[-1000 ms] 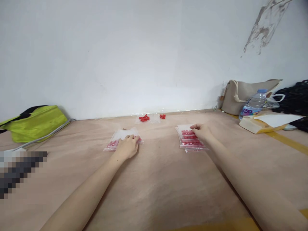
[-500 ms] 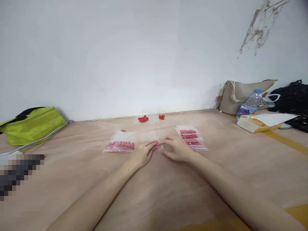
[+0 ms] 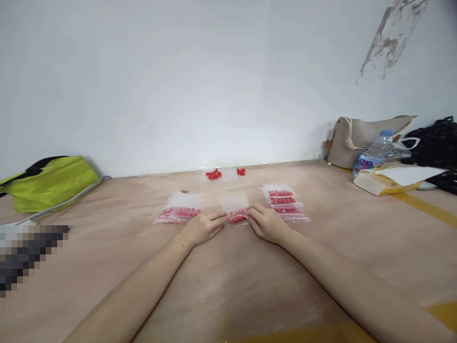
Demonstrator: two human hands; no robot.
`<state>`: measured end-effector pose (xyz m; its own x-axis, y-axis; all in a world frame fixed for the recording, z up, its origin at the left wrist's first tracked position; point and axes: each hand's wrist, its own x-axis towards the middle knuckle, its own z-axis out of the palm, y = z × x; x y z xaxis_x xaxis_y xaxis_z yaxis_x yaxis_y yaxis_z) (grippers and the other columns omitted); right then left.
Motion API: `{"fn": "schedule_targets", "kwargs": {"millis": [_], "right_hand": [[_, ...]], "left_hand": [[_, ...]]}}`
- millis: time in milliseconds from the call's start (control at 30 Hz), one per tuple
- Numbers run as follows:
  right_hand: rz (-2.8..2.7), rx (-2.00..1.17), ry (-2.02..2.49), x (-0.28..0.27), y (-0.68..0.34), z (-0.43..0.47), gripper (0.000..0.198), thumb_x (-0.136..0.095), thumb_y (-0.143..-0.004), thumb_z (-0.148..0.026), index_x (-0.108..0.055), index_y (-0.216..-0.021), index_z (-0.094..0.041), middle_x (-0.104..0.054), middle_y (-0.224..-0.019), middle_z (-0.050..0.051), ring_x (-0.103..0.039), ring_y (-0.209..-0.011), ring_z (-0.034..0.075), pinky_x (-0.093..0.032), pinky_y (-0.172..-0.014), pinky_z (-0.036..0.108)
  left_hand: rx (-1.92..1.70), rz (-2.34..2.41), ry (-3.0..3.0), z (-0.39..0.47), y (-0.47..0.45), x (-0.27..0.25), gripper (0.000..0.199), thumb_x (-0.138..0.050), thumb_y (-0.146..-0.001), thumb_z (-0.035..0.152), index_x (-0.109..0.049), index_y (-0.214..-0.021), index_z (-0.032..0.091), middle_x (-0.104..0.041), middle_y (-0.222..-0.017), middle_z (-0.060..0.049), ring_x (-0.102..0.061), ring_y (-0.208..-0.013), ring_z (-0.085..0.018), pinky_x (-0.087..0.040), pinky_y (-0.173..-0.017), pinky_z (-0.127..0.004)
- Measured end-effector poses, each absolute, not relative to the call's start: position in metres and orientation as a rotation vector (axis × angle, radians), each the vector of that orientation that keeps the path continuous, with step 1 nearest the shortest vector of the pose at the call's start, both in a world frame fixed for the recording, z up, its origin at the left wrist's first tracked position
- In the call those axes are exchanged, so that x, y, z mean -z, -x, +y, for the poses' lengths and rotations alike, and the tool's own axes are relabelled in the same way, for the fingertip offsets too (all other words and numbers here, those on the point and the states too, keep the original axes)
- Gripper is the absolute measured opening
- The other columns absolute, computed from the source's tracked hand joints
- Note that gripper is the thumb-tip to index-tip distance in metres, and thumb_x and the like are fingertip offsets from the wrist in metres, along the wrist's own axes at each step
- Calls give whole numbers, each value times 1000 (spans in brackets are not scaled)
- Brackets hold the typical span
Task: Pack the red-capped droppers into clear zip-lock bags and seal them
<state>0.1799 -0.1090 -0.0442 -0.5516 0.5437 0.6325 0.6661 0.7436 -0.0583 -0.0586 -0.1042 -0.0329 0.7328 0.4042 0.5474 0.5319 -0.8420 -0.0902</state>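
Zip bag of red capsules (image 3: 235, 211): lying flat on tan table (image 3: 228, 286), centre, pinched at its near edge from both sides. Left hand (image 3: 202, 227): fingertips closed on bag's left corner. Right hand (image 3: 267, 222): fingertips closed on right corner. Left: filled bag pile (image 3: 179, 209). Right: stacked bags (image 3: 283, 202). Behind: loose red capsules (image 3: 214, 175).

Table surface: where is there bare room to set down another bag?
Bare table lies between the forearms, and between the green bag and the left bag pile. It is crowded where both hands pinch the middle bag, beside the right stack.
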Motion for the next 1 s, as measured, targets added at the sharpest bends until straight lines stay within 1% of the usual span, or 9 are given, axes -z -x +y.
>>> {"fn": "schedule_targets", "kwargs": {"millis": [167, 267, 400, 500, 600, 700, 767, 900, 1000], "right_hand": [[-2175, -15, 912, 45, -177, -110, 12, -39, -85, -21, -49, -82, -17, -55, -77, 5, -53, -66, 13, -41, -58, 24], [-2215, -108, 783, 44, -179, -110, 9, -46, -81, -21, -52, -88, -18, -56, -82, 4, -54, -72, 13, -45, -64, 25], [-2269, -126, 644, 46, -182, -107, 28, -47, -79, -15, -50, -106, -19, -57, -99, 7, -55, -90, 16, -47, -77, 30], [-2255, 6, 658, 51, -183, -102, 25, -40, -82, -13, -54, -103, -19, -60, -98, 7, -57, -88, 15, -48, -75, 28], [-2270, 238, 695, 53, -184, -98, 21, -40, -84, -14, -59, -94, -18, -63, -90, 6, -59, -77, 13, -48, -65, 23], [-2306, 520, 714, 51, -188, -96, 22, -39, -85, -13, -61, -87, -18, -64, -82, 4, -57, -66, 11, -42, -56, 22], [-2321, 668, 701, 48, -189, -95, 24, -38, -85, -11, -61, -81, -17, -64, -77, 3, -54, -62, 10, -37, -55, 22], [-2332, 788, 684, 46, -189, -94, 27, -37, -85, -10, -61, -74, -17, -61, -68, 2, -51, -61, 10, -30, -53, 24], [-2340, 793, 709, 46, -186, -95, 26, -38, -85, -10, -59, -73, -17, -59, -67, 2, -49, -60, 10, -26, -53, 26]], "left_hand": [[792, -839, 2733, -111, 50, 32, 42, -47, -76, 14, -48, -117, 20, -55, -114, -7, -54, -101, -16, -47, -86, -29], [731, -937, 2850, -115, 46, 29, 51, -49, -70, 14, -45, -120, 20, -54, -116, -7, -55, -100, -18, -47, -84, -30], [721, -1027, 2835, -116, 48, 26, 50, -48, -75, 19, -40, -124, 20, -57, -110, -7, -58, -90, -16, -49, -77, -29], [725, -961, 2796, -112, 50, 27, 41, -47, -80, 25, -44, -121, 22, -58, -107, -6, -57, -91, -16, -48, -79, -29], [744, -891, 2780, -109, 51, 30, 36, -49, -81, 30, -49, -116, 22, -60, -104, -6, -57, -94, -15, -47, -81, -28], [755, -852, 2774, -107, 52, 32, 31, -48, -82, 29, -53, -112, 21, -61, -103, -5, -58, -93, -14, -47, -81, -26], [741, -836, 2766, -106, 53, 32, 30, -47, -82, 26, -54, -111, 21, -61, -104, -5, -58, -92, -14, -48, -80, -25], [714, -803, 2729, -106, 52, 30, 30, -46, -80, 18, -55, -109, 20, -62, -101, -4, -57, -92, -15, -46, -84, -31], [754, -840, 2676, -110, 45, 29, 28, -49, -79, 22, -57, -106, 21, -63, -99, -5, -57, -92, -17, -44, -85, -35]]}}
